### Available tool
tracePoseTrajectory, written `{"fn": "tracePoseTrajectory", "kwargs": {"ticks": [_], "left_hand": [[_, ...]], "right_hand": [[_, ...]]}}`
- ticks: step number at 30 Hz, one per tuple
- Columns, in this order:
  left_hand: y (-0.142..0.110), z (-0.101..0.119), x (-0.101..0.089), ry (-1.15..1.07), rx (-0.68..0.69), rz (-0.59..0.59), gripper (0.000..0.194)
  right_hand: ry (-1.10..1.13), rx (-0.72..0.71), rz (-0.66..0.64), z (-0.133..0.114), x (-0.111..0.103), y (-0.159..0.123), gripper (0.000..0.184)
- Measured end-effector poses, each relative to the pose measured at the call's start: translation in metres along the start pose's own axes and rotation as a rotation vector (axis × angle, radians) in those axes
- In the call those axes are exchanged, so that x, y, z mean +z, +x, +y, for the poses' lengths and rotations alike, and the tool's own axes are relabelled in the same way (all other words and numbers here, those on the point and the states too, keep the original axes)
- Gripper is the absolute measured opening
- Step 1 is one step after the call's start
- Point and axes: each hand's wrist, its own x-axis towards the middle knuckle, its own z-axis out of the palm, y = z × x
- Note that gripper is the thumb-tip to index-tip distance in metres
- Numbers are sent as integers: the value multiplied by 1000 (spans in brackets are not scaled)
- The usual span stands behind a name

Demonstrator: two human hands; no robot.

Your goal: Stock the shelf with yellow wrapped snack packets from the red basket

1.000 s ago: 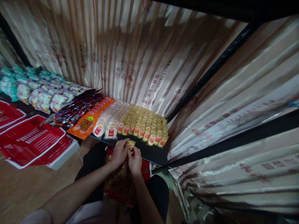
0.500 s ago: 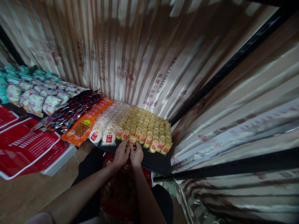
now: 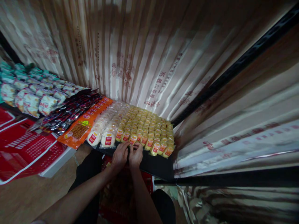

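My left hand (image 3: 120, 155) and my right hand (image 3: 135, 154) are side by side at the front edge of a low black shelf (image 3: 155, 164). Their fingertips pinch a small yellow wrapped cake with a red label (image 3: 133, 139), set in the front row of several rows of the same yellow cakes (image 3: 149, 127). Both hands have curled fingers closed on that packet. Left of the yellow cakes lie round white cakes in clear wrappers (image 3: 106, 129).
Orange snack packets (image 3: 80, 127), dark red-black packets (image 3: 70, 110) and white-and-teal bags (image 3: 30, 93) line the shelf to the left. Red plastic baskets (image 3: 25, 149) sit at lower left. A red bag (image 3: 121, 193) lies between my knees. Shiny striped curtains (image 3: 163, 62) hang behind and to the right.
Both hands moved forward from above the red bag to the shelf, carrying the yellow cake into the front row. The view shifted slightly left and down.
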Motion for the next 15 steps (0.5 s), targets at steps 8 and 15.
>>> {"fn": "tracePoseTrajectory", "kwargs": {"ticks": [8, 15], "left_hand": [[1, 3, -1, 195, 81, 195, 48], [6, -4, 8, 302, 83, 178, 60]], "right_hand": [[11, -97, -47, 3, 1, 0, 20], [36, -194, 25, 1, 1, -3, 31]]}}
